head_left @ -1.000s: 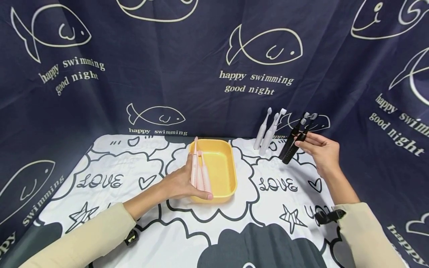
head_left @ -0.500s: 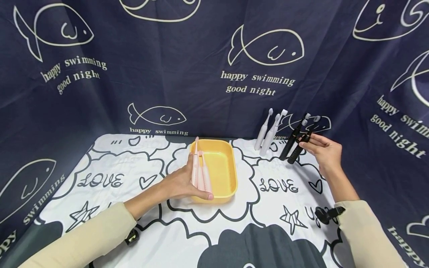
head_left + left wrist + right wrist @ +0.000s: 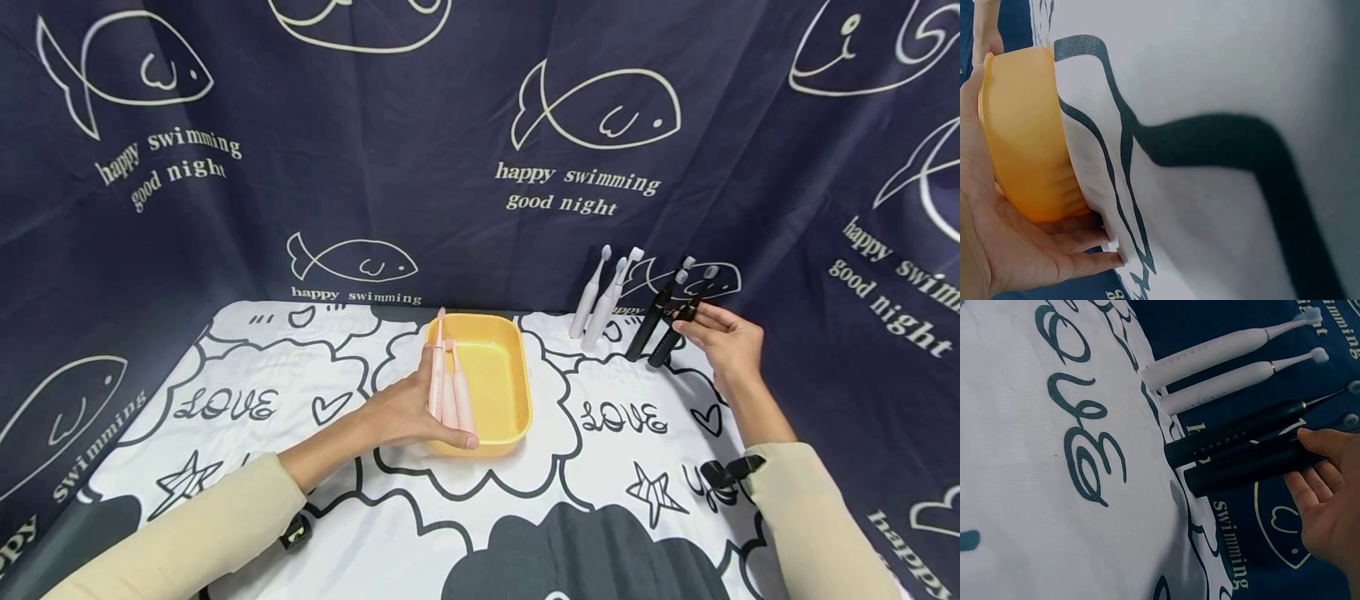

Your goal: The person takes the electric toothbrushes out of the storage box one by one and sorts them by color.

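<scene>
My left hand holds a yellow plastic bin by its left side, thumb at the near rim. In the left wrist view the fingers curve round the bin's outer wall. Pink electric toothbrushes stand inside, leaning along the bin's left side. At the back right, my right hand pinches a black electric toothbrush by its upper handle, thumb on one side and fingers beneath. Its base is at the tabletop, close beside other black electric toothbrushes.
White electric toothbrushes stand upright left of the black ones, near the table's back edge. A patterned white and dark cloth covers the table. Behind it hangs a navy curtain with fish drawings and lettering.
My right hand has shifted slightly right with the black toothbrush, which has become separated from the other black ones and stands slightly to their right. The left hand and bin have stayed in place.
</scene>
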`<action>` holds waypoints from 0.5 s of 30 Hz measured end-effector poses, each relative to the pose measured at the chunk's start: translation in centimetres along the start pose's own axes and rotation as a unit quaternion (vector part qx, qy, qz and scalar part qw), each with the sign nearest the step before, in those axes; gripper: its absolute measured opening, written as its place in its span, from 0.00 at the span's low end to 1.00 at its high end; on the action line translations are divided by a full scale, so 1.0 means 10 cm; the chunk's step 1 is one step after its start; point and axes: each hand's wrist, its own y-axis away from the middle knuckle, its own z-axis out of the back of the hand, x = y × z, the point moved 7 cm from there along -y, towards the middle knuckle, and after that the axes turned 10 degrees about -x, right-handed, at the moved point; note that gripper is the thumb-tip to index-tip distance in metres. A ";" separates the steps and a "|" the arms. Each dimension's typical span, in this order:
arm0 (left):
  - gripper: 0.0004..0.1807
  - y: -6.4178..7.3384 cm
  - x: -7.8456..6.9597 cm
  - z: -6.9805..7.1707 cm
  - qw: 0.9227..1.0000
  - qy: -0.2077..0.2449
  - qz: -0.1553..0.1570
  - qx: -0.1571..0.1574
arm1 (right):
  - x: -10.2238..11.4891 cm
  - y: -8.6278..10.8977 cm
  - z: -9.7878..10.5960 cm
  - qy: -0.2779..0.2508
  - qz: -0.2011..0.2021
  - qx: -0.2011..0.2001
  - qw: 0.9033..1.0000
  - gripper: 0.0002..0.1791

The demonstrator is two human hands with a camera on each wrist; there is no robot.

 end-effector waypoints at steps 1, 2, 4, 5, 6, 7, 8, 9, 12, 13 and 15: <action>1.00 0.00 0.00 0.00 1.000 0.001 0.000 0.001 | -0.01 -0.02 0.01 0.010 -0.002 -0.006 1.000 0.28; 1.00 0.00 0.01 -0.01 1.000 0.002 -0.001 0.001 | -0.03 -0.03 0.02 0.019 -0.004 -0.011 1.000 0.28; 1.00 0.00 0.01 0.00 1.000 0.000 0.000 0.001 | -0.05 -0.06 0.03 0.038 -0.007 -0.022 0.999 0.28; 1.00 0.00 0.01 -0.01 1.000 -0.002 0.001 0.002 | -0.06 -0.07 0.04 0.046 -0.009 -0.026 0.999 0.28; 1.00 0.00 0.01 -0.01 1.000 -0.003 0.002 0.003 | -0.07 -0.09 0.04 0.052 -0.011 -0.031 0.998 0.28; 1.00 0.00 0.01 -0.01 1.000 -0.004 0.004 0.004 | -0.08 -0.10 0.04 0.055 -0.013 -0.033 0.998 0.28; 1.00 0.01 0.01 -0.01 1.000 -0.005 0.005 0.004 | -0.09 -0.12 0.04 0.056 -0.014 -0.035 0.998 0.28; 1.00 0.01 0.01 -0.01 1.000 -0.006 0.006 0.005 | -0.10 -0.13 0.03 0.057 -0.014 -0.038 0.998 0.28; 1.00 0.00 0.01 0.00 1.000 -0.005 0.004 0.003 | -0.12 -0.15 0.03 0.066 -0.016 -0.045 0.997 0.28; 1.00 0.00 0.00 0.00 1.000 -0.004 0.003 0.003 | -0.13 -0.16 0.03 0.068 -0.017 -0.047 0.996 0.28; 1.00 0.00 0.00 0.00 1.000 -0.004 -0.002 0.001 | -0.14 -0.17 0.03 0.072 -0.017 -0.050 0.996 0.28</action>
